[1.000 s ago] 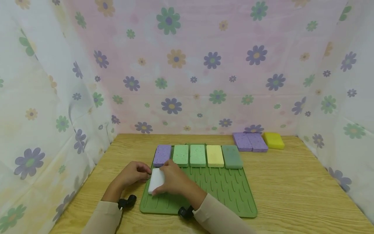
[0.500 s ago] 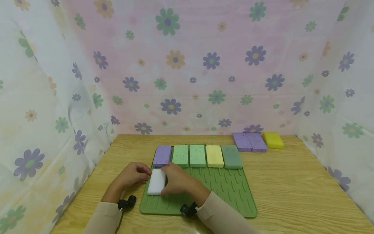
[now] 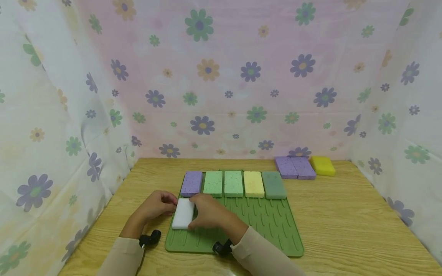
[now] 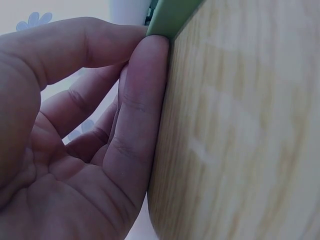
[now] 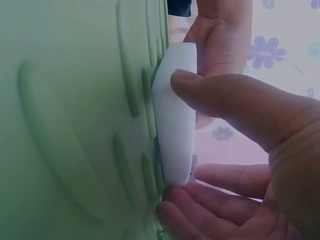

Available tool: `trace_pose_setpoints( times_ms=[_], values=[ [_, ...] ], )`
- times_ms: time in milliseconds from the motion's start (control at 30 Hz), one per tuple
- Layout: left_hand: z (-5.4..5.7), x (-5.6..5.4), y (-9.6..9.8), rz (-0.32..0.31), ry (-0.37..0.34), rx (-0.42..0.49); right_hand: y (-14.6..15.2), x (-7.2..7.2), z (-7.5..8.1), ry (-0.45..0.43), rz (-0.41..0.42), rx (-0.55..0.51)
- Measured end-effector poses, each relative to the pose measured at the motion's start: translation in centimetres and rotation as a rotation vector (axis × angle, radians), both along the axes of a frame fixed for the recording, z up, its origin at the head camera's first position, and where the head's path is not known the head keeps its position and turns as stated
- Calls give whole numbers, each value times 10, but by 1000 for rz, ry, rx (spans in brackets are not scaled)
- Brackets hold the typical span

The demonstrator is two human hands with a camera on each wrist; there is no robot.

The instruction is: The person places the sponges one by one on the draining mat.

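Note:
A white sponge (image 3: 183,214) lies flat on the left part of a ribbed green drying mat (image 3: 257,239), below the row of sponges. My right hand (image 3: 211,214) holds this sponge from its right side; in the right wrist view the thumb (image 5: 220,92) presses one part of the white block (image 5: 175,120) and fingertips touch its far end. At the mat's left edge, my left hand (image 3: 156,206) pinches the rim between thumb and index finger, as the left wrist view shows with the green edge (image 4: 170,17) at the fingertips.
Along the mat's back stand a purple sponge (image 3: 192,184), two light green sponges (image 3: 213,184), a pale yellow sponge (image 3: 253,184) and a grey-green sponge (image 3: 274,184). Two purple sponges (image 3: 295,167) and a bright yellow sponge (image 3: 322,165) lie at the table's back right, near the flowered curtain (image 3: 235,84).
The right hand shifted from over the white sponge to its right side, uncovering more of it. The sponge has slid slightly left. The left hand stays at the mat's edge.

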State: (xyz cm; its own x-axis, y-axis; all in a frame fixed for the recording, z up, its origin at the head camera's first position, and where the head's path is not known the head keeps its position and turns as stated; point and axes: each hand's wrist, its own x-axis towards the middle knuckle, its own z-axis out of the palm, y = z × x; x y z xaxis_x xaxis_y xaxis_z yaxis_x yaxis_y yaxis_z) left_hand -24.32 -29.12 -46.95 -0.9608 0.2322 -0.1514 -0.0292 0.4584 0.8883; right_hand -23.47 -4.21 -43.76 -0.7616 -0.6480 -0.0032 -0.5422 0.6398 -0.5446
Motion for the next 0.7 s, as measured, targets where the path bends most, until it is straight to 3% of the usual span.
trace_pose_setpoints(
  times_ms=[700],
  values=[
    [1, 1, 0, 6, 3, 6, 9, 2, 5, -8, 3, -12]
  ],
)
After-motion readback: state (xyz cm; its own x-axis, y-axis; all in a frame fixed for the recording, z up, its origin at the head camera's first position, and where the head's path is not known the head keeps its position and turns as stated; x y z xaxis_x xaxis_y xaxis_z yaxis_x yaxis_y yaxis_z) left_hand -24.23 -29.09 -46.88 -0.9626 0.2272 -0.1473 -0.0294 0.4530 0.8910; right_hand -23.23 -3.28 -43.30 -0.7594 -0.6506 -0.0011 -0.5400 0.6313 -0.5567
